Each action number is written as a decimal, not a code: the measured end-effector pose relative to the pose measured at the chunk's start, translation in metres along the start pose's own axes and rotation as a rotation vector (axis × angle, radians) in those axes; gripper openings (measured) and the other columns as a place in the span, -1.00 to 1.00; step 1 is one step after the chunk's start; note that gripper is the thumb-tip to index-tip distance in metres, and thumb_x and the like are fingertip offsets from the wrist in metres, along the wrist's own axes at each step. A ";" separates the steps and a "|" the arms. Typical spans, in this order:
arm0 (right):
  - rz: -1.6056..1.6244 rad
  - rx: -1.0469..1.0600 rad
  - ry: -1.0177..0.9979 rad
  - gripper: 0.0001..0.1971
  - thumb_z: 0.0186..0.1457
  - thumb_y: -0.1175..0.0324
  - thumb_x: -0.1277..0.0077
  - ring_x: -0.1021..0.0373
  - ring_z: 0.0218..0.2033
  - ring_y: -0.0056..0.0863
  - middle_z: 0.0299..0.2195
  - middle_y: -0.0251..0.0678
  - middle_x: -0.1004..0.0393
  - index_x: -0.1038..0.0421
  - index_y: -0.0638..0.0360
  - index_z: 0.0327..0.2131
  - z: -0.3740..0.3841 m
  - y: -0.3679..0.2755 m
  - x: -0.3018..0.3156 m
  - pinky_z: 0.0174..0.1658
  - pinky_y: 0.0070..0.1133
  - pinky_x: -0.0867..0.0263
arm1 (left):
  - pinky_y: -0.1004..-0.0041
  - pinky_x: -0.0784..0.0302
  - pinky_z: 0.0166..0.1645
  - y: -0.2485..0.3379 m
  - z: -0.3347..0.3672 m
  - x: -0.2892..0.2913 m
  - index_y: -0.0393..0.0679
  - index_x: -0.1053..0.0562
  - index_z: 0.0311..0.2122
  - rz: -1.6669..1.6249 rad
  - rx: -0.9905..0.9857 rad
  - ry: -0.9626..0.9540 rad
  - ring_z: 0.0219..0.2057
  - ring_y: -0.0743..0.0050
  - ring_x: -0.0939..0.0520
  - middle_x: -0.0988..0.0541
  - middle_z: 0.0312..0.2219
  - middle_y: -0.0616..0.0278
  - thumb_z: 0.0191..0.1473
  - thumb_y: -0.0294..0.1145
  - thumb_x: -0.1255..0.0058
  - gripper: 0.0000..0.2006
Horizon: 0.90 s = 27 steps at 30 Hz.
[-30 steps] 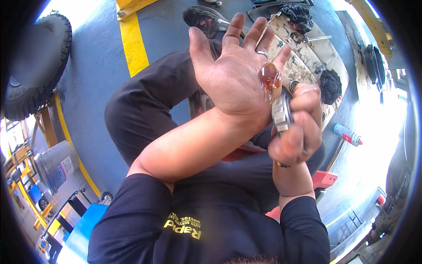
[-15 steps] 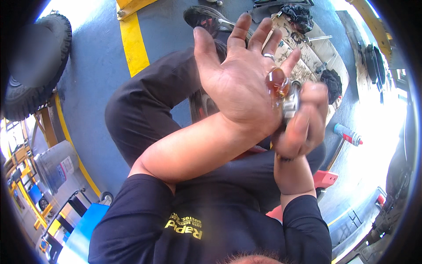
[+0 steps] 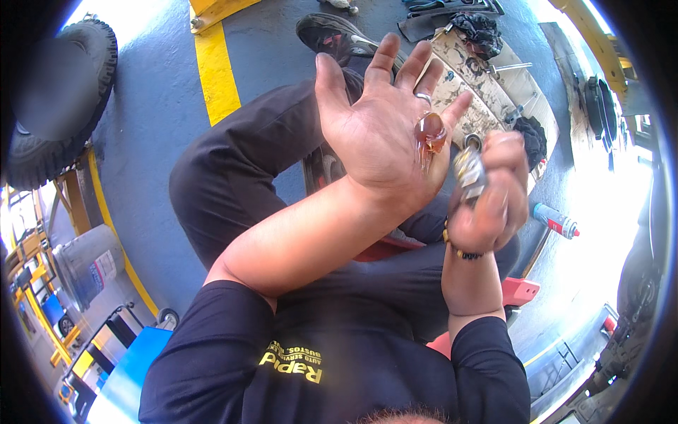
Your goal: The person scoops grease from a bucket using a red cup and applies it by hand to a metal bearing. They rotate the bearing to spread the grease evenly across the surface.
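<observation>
My left hand (image 3: 381, 134) is open, palm up, with its fingers spread and a ring on one of them. A glossy amber blob of grease (image 3: 430, 133) sits on the little-finger side of that palm, with a smear trailing below it. Just to the right, my right hand (image 3: 496, 191) is closed around a shiny metal bearing (image 3: 470, 172), blurred by motion. The bearing is apart from the grease, and my fingers cover part of it.
Beyond my hands lies stained cardboard (image 3: 452, 71) with black crumpled rags (image 3: 477, 34) and metal tools (image 3: 510, 67). A spray can (image 3: 556, 220) lies on the floor at right. At left are a large tire (image 3: 99, 67) and a grey bucket (image 3: 85, 261).
My right hand with the bearing has drawn away from the left palm, leaving a gap. My left hand has shifted slightly left, and the grease blob shows more fully.
</observation>
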State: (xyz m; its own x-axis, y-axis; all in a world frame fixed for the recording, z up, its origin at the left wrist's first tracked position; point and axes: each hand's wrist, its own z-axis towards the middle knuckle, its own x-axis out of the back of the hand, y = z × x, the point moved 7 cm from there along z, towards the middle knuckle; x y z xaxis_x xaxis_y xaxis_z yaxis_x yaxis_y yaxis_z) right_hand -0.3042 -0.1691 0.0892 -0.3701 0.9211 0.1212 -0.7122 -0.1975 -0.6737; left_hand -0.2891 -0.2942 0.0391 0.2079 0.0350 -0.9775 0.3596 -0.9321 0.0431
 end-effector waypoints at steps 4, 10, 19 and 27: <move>-0.239 -0.064 -0.114 -0.61 0.10 0.21 0.11 -0.14 -0.45 -0.29 -0.51 -0.18 -0.24 -0.06 0.18 -0.67 -0.003 -0.009 -0.017 -0.29 -0.35 -0.14 | -0.19 0.17 0.38 0.003 0.004 -0.002 -0.14 0.00 0.34 0.007 -0.007 -0.027 0.41 -0.01 0.08 -0.07 0.30 -0.11 0.04 0.57 0.33 0.02; -0.244 -0.155 -0.043 -0.60 0.15 0.18 0.11 -0.15 -0.44 -0.30 -0.49 -0.22 -0.26 -0.08 0.19 -0.64 -0.003 -0.002 -0.009 -0.30 -0.33 -0.13 | -0.17 0.16 0.38 -0.003 -0.002 -0.004 -0.16 0.03 0.35 0.033 -0.005 -0.051 0.41 -0.03 0.07 -0.08 0.28 -0.12 0.06 0.56 0.33 0.02; -0.358 -0.247 -0.005 -0.57 0.16 0.09 0.07 -0.12 -0.44 -0.32 -0.55 -0.26 -0.23 -0.17 0.15 -0.66 0.005 -0.004 -0.004 -0.27 -0.33 -0.13 | -0.17 0.12 0.38 -0.002 -0.005 -0.012 -0.12 0.02 0.34 -0.016 0.021 -0.093 0.40 0.00 0.05 -0.12 0.25 -0.10 0.05 0.54 0.27 0.01; -0.217 -0.188 -0.042 -0.80 -0.12 0.37 -0.07 -0.19 -0.48 -0.33 -0.54 -0.27 -0.28 -0.28 0.21 -0.65 0.004 -0.002 -0.003 -0.34 -0.40 -0.13 | -0.19 0.18 0.40 -0.003 -0.005 -0.010 -0.13 0.01 0.33 -0.066 0.050 -0.115 0.42 -0.02 0.10 -0.08 0.28 -0.11 0.06 0.54 0.29 -0.01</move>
State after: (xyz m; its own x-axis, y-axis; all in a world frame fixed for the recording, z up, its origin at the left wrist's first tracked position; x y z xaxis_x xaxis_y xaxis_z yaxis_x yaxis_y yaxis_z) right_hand -0.3040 -0.1732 0.0932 -0.2488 0.9194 0.3047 -0.6554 0.0717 -0.7518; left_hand -0.2877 -0.2899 0.0503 0.0788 0.0583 -0.9952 0.3228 -0.9460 -0.0299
